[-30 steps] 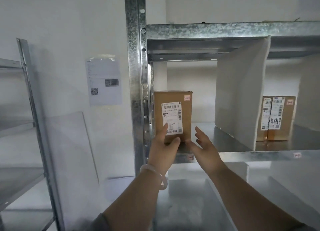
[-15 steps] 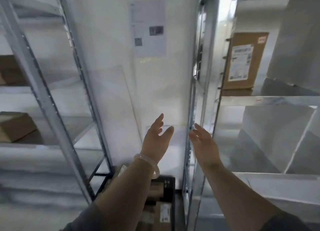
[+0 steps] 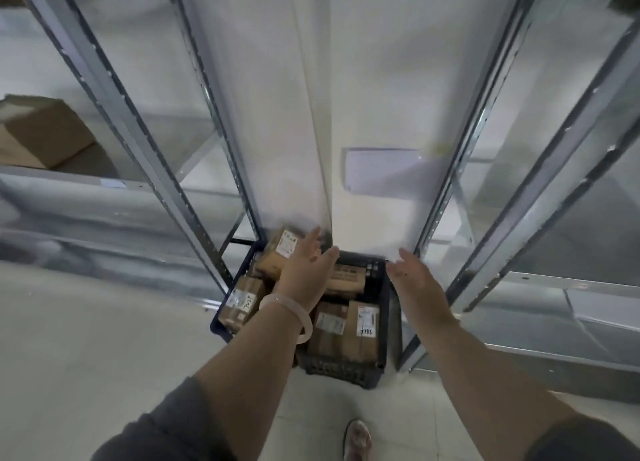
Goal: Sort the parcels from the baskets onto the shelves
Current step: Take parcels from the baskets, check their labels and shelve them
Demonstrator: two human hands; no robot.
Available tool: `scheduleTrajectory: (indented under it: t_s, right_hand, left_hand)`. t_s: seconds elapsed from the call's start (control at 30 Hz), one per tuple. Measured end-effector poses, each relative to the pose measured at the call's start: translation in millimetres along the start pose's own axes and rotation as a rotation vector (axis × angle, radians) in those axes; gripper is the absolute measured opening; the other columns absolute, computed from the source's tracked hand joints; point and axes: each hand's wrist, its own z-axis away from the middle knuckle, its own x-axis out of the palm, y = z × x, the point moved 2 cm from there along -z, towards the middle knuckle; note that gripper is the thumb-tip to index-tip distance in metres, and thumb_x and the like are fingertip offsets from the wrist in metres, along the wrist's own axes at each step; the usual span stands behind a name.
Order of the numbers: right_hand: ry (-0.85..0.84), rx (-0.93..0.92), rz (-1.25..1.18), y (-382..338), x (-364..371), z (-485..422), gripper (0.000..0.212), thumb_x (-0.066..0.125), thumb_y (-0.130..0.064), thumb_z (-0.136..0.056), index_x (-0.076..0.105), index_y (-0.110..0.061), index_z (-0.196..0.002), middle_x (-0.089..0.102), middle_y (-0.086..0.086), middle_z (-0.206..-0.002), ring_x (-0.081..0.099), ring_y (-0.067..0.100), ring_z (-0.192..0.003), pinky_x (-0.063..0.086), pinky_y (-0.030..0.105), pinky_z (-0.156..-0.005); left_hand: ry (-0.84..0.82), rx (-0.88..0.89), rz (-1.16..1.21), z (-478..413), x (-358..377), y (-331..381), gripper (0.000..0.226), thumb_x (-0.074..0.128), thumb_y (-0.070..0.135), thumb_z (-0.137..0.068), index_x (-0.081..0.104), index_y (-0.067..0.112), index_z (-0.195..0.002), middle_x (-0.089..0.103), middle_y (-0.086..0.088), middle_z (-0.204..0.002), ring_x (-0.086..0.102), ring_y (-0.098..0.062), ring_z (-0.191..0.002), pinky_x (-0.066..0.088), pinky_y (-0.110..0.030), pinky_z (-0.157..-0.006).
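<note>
One box has just been left on its shelf, now out of view. The left hand and right hand, both spread and empty, reach down to the basket at lower centre, where more parcels wait.

Parcel storeroom: metal shelving, basket of labelled parcels

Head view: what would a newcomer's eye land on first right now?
The dark basket on the floor between the two metal racks, packed with brown labelled parcels. The left hand and right hand reach down toward it, open and empty. A cardboard box sits on the left rack's shelf.
</note>
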Motion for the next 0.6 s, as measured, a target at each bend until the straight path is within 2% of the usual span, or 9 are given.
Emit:
scheduleTrajectory:
  t_s: [0.2, 0.23, 0.3, 0.37, 0.43, 0.5, 0.6]
  right_hand:
    - [-0.046, 0.204, 0.025, 69.7, 33.9, -80.4, 0.053, 0.047, -0.041, -0.099, 0.036, -0.027, -0.148, 0.048, -0.001, -0.143, 0.044, 0.018, -0.130, 0.032, 0.028, -0.095]
    - [-0.054, 0.225, 0.038, 77.1, 39.9, -94.2, 0.052, 0.048, -0.042, -0.098, 0.037, -0.028, -0.148, 0.050, -0.002, -0.142, 0.046, 0.018, -0.129, 0.035, 0.031, -0.098]
    - [-0.086, 0.230, 0.074, 95.2, 53.3, -125.5, 0.052, 0.049, -0.048, -0.096, 0.040, -0.033, -0.145, 0.054, -0.003, -0.138, 0.051, 0.016, -0.124, 0.040, 0.040, -0.104]
    - [-0.112, 0.271, 0.110, 117.1, 66.0, -154.8, 0.055, 0.049, -0.056, -0.092, 0.041, -0.038, -0.143, 0.057, -0.006, -0.136, 0.054, 0.014, -0.122, 0.042, 0.045, -0.105]
    - [-0.116, 0.330, 0.104, 136.6, 78.2, -176.8, 0.053, 0.050, -0.053, -0.093, 0.042, -0.035, -0.143, 0.055, -0.006, -0.138, 0.052, 0.014, -0.125, 0.041, 0.041, -0.106]
    - [-0.106, 0.399, 0.080, 161.0, 90.2, -192.5, 0.049, 0.052, -0.040, -0.097, 0.041, -0.029, -0.144, 0.052, -0.007, -0.138, 0.050, 0.014, -0.124, 0.040, 0.033, -0.103]
    - [-0.137, 0.501, 0.113, 208.6, 110.0, -205.7, 0.029, 0.051, -0.032, -0.099, 0.043, -0.043, -0.125, 0.054, -0.026, -0.109, 0.048, 0.005, -0.107, 0.038, 0.014, -0.081]
  left_hand:
    - [-0.030, -0.106, -0.028, -92.9, 8.6, -55.3, 0.054, 0.050, 0.027, -0.100, 0.033, 0.029, -0.151, 0.044, 0.008, -0.148, 0.043, -0.012, -0.134, 0.032, -0.024, -0.100]
    - [-0.040, -0.133, -0.039, -107.4, 12.4, -65.2, 0.054, 0.051, 0.028, -0.099, 0.034, 0.031, -0.150, 0.046, 0.007, -0.147, 0.044, -0.015, -0.133, 0.033, -0.025, -0.102]
    - [-0.080, -0.175, -0.036, -134.8, 22.4, -86.5, 0.054, 0.054, 0.038, -0.094, 0.037, 0.040, -0.145, 0.050, 0.005, -0.143, 0.048, -0.021, -0.130, 0.039, -0.038, -0.108]
    - [-0.107, -0.238, -0.030, -158.2, 32.0, -114.8, 0.056, 0.054, 0.044, -0.091, 0.036, 0.043, -0.145, 0.049, 0.006, -0.142, 0.048, -0.018, -0.129, 0.040, -0.044, -0.109]
    - [-0.119, -0.283, -0.023, -175.2, 39.0, -145.8, 0.057, 0.054, 0.041, -0.094, 0.033, 0.041, -0.147, 0.046, 0.007, -0.142, 0.044, -0.010, -0.127, 0.036, -0.035, -0.109]
    - [-0.129, -0.343, -0.030, -190.3, 46.2, -181.2, 0.056, 0.052, 0.035, -0.099, 0.030, 0.036, -0.150, 0.043, 0.009, -0.145, 0.040, -0.006, -0.131, 0.032, -0.027, -0.108]
    - [-0.195, -0.440, -0.064, -218.3, 64.6, -242.8, 0.057, 0.050, 0.033, -0.100, 0.026, 0.037, -0.152, 0.038, 0.011, -0.150, 0.037, -0.012, -0.138, 0.031, -0.029, -0.110]
